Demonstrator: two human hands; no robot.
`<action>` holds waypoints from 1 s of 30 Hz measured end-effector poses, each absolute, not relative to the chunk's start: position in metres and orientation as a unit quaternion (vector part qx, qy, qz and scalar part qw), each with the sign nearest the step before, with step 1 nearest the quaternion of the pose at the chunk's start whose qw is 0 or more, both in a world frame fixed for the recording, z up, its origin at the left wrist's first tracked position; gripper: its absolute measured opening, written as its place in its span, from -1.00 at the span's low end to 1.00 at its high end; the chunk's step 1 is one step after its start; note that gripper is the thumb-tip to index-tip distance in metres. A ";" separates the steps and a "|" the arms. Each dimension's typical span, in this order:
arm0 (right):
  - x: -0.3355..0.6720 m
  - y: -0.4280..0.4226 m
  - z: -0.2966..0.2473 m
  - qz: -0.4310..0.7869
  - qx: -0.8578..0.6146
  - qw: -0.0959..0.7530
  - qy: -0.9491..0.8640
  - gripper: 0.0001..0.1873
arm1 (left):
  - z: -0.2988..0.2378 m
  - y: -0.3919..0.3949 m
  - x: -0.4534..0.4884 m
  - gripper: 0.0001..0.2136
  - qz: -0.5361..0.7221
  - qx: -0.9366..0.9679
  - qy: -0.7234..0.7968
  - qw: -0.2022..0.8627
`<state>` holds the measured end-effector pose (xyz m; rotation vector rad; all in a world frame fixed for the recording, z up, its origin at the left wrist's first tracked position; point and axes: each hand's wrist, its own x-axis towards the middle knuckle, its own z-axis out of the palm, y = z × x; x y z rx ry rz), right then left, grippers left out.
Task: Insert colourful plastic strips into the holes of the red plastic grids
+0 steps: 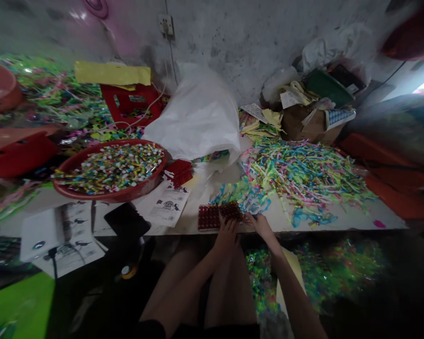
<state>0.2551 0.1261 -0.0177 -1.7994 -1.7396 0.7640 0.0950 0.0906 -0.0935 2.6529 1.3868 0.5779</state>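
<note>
A dark red tray with rows of round holes (208, 217) lies at the table's front edge. My left hand (229, 229) is on its right part, fingers bent over the front edge and holding it. Just right of the tray, my right hand (257, 223) has its fingers drawn together in a pinch near the ends of some blue strips; what is between them is too small to make out. A row of blue and green translucent strips (255, 200) lies behind the tray and my hands. A large heap of coloured strips (304, 169) spreads to the right.
A red basin (109, 194) full of small coloured pieces stands left. Stacked red pieces (178, 173) and printed sheets (167, 205) lie beside it. A white sack (201, 113) stands behind. A black object (127, 220) and white box (42, 230) sit at the left front edge.
</note>
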 end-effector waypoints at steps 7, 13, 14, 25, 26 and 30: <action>0.250 0.125 -0.011 0.243 -0.683 0.195 -0.661 -0.64 | -0.090 0.090 0.094 -0.49 0.189 0.868 0.457 0.051; 0.246 0.122 -0.016 0.226 -0.708 0.202 -0.638 -0.63 | -0.090 0.090 0.095 -0.49 0.192 0.866 0.458 0.057; 0.247 0.122 -0.018 0.221 -0.720 0.194 -0.629 -0.61 | -0.090 0.089 0.095 -0.48 0.193 0.866 0.458 0.058; 0.239 0.117 -0.019 0.212 -0.737 0.169 -0.619 -0.55 | -0.087 0.089 0.096 -0.47 0.175 0.869 0.460 0.061; 0.239 0.117 -0.017 0.209 -0.737 0.157 -0.623 -0.56 | -0.086 0.089 0.096 -0.47 0.175 0.868 0.460 0.061; 0.242 0.119 -0.010 0.206 -0.706 0.175 -0.655 -0.61 | -0.083 0.088 0.096 -0.50 0.181 0.866 0.461 0.065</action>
